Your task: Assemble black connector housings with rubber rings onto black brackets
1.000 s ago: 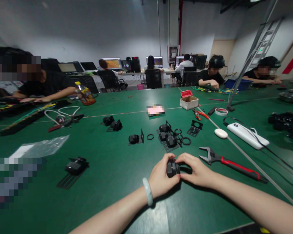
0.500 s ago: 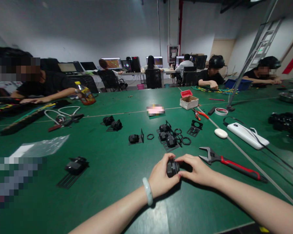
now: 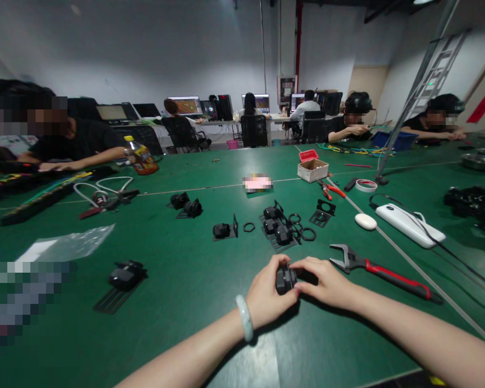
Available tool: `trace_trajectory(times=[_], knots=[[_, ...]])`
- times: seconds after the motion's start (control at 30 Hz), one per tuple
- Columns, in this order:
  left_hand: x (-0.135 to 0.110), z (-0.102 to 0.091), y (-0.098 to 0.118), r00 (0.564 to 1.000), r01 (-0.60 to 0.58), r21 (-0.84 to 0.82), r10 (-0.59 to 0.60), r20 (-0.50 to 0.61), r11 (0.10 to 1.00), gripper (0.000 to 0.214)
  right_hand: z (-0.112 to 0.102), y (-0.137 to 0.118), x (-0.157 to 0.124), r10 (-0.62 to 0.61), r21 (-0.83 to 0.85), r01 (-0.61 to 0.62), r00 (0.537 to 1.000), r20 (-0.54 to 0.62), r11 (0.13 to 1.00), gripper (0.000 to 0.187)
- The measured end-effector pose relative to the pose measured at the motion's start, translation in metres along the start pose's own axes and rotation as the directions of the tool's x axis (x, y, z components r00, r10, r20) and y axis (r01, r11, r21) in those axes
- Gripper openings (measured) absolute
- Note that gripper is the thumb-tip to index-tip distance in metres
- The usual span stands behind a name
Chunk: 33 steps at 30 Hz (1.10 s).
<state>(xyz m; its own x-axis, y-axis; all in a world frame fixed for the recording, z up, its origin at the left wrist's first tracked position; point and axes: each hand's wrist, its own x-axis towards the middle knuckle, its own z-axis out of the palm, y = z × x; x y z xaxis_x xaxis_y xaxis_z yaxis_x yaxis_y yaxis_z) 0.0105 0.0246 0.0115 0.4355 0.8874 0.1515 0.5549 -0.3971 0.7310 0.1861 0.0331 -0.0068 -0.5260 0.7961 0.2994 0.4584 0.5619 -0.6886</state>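
Between my two hands is a black cable gland (image 3: 283, 281), held just above the green table (image 3: 210, 318). My left hand (image 3: 267, 291) grips its left side between thumb and fingers. From the right, my right hand (image 3: 322, 280) pinches the ring-like end, and the fingers partly hide it. Beyond my hands lie several cable glands on slotted black brackets (image 3: 281, 229), with loose black locknuts (image 3: 308, 234) beside them. An adjustable wrench (image 3: 388, 274) with a red and black handle rests to the right of my right hand.
Farther left are another bracket with a gland (image 3: 125, 275) and a plastic bag (image 3: 70, 245). On the right sit a white power bank (image 3: 410, 224) with a cable, a white oval object (image 3: 365, 221), pliers (image 3: 332, 189) and a small box (image 3: 313, 170). Co-workers sit around the table.
My hands and the gland stay almost in the same place. Across the table, a co-worker's hands have lifted from the tabletop.
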Motion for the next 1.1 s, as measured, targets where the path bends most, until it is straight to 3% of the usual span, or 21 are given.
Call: trace_trajectory(times=[0.53,1.1], knots=[[0.0002,-0.0001,0.0005,1.000,0.016,-0.032,-0.016,-0.004,0.999,0.047,-0.0014,-0.0033,-0.0007,-0.097,0.081,0.099,0.995,-0.028,0.992,0.044],[0.0004,-0.0007,0.0000,1.000,0.003,-0.005,-0.003,-0.005,1.000,0.045,-0.0023,-0.0011,0.0019,-0.057,0.078,0.058,0.998,-0.020,0.995,0.037]])
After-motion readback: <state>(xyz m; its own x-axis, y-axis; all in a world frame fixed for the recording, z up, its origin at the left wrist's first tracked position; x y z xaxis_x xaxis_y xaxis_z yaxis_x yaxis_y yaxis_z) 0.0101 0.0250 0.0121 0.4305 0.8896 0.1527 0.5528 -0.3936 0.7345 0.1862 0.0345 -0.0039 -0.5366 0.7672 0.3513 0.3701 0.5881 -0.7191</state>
